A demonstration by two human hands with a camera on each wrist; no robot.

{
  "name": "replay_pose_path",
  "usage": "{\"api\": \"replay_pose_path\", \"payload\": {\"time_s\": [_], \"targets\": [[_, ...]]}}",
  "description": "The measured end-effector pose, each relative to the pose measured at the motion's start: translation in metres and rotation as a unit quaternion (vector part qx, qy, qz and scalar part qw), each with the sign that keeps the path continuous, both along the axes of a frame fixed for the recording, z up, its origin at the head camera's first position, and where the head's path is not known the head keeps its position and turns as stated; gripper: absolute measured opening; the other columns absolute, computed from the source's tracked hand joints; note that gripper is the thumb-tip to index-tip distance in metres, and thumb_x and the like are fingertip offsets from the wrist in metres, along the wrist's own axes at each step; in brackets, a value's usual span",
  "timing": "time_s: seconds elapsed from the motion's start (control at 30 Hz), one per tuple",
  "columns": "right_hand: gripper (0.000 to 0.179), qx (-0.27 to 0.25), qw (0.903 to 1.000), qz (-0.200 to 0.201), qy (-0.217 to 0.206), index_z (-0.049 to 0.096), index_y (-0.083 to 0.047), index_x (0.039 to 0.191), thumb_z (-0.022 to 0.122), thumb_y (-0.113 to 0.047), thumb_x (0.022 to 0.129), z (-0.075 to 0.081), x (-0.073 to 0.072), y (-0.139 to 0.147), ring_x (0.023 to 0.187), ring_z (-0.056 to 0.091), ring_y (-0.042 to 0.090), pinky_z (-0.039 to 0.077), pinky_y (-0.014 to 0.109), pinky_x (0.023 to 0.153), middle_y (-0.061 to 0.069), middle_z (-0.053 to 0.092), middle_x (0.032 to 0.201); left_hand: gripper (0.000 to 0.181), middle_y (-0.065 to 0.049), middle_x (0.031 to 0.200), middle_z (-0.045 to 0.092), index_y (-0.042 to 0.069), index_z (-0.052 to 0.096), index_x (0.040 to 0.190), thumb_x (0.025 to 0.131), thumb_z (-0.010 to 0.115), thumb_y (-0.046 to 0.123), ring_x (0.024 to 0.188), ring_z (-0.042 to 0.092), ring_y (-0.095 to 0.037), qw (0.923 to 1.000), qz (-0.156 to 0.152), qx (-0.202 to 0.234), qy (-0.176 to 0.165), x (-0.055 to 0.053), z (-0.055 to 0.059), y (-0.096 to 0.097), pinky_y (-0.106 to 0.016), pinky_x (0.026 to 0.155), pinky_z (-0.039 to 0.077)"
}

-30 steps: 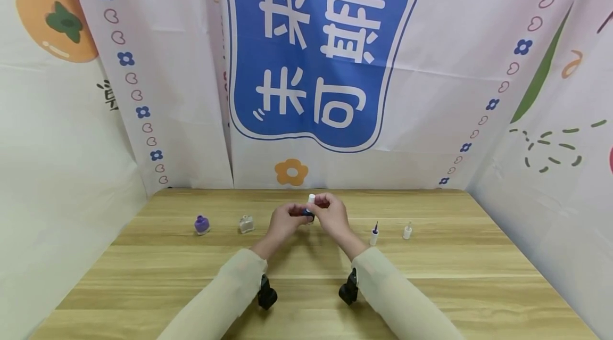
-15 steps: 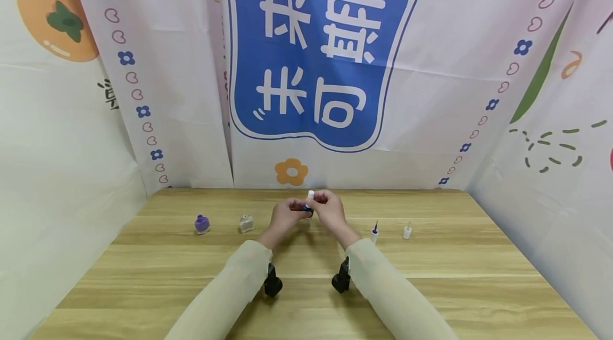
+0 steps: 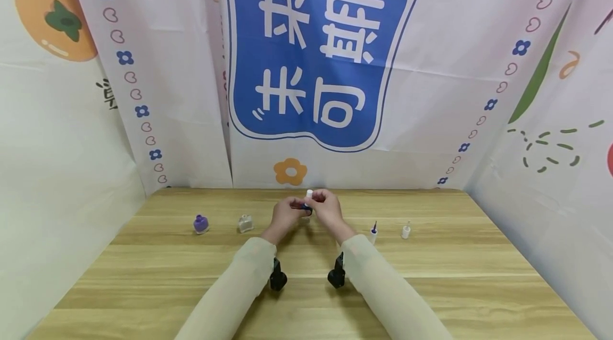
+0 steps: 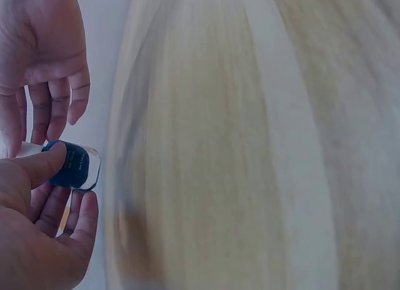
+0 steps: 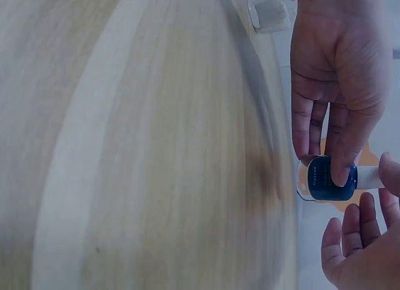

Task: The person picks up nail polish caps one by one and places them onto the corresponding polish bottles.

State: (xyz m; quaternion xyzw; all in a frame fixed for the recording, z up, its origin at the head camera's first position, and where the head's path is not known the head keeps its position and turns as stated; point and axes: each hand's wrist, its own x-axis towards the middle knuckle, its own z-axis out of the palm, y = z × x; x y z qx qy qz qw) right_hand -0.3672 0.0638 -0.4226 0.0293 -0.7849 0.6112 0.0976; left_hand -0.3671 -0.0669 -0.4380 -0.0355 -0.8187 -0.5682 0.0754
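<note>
Dark blue, one squat glass bottle is pinched by the fingers of the left hand near the far edge of the wood-grain bench; its one white cylindrical cap is held in those of the right hand. Leftward, two bottles are seen: a rounded purple bottle and a square clear glass bottle. Rightward, two caps are stood brush-up: a white cap with a purple brush, partly covered by the beige right sleeve, and a white cap with a pale brush.

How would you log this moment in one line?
left grip: holds blue bottle | right grip: pinches white cap | on table: purple bottle, clear bottle
</note>
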Motion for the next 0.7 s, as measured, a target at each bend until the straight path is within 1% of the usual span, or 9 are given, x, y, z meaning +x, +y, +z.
{"api": "replay_pose_path", "payload": {"time_s": [0.13, 0.33, 0.5, 0.7], "targets": [[0.017, 0.000, 1.0000, -0.001, -0.007, 0.065, 0.000, 0.097, 0.073, -0.012, 0.088, -0.0011, -0.0011, -0.0012, 0.083, 0.055, 0.017, 0.047, 0.026, 0.069, 0.006, 0.061, 0.089, 0.024, -0.011, 0.091, 0.069, -0.002, 0.069, 0.099, 0.078, 0.080, 0.004, 0.089, 0.064, -0.025, 1.0000, 0.005, -0.004, 0.003, -0.0031, -0.0030, 0.0001, -0.038, 0.080, 0.053], [0.017, 0.005, 0.9999, -0.005, -0.011, 0.065, -0.001, 0.096, 0.073, -0.013, 0.088, -0.0020, -0.0016, -0.0027, 0.083, 0.054, 0.017, 0.046, 0.025, 0.067, 0.005, 0.061, 0.089, 0.024, -0.012, 0.089, 0.070, -0.003, 0.069, 0.097, 0.076, 0.080, 0.002, 0.086, 0.065, -0.025, 0.9997, 0.008, -0.020, 0.013, -0.0043, -0.0033, 0.0003, -0.039, 0.080, 0.053], [0.016, 0.011, 0.9999, -0.005, 0.002, 0.064, 0.000, 0.094, 0.074, -0.010, 0.086, -0.0038, -0.0025, -0.0034, 0.080, 0.054, 0.016, 0.046, 0.025, 0.067, 0.005, 0.061, 0.086, 0.024, -0.012, 0.087, 0.070, -0.004, 0.070, 0.096, 0.075, 0.081, 0.001, 0.084, 0.065, -0.025, 0.9993, 0.013, -0.030, 0.017, -0.0042, -0.0030, -0.0004, -0.039, 0.080, 0.052], [0.017, 0.011, 0.9999, -0.003, 0.005, 0.064, 0.000, 0.093, 0.075, -0.010, 0.086, -0.0057, -0.0033, -0.0030, 0.079, 0.053, 0.015, 0.045, 0.025, 0.068, 0.004, 0.060, 0.084, 0.024, -0.011, 0.086, 0.070, -0.004, 0.069, 0.094, 0.074, 0.081, 0.001, 0.082, 0.064, -0.023, 0.9991, 0.012, -0.036, 0.022, -0.0054, -0.0044, -0.0012, -0.036, 0.075, 0.053]]}}
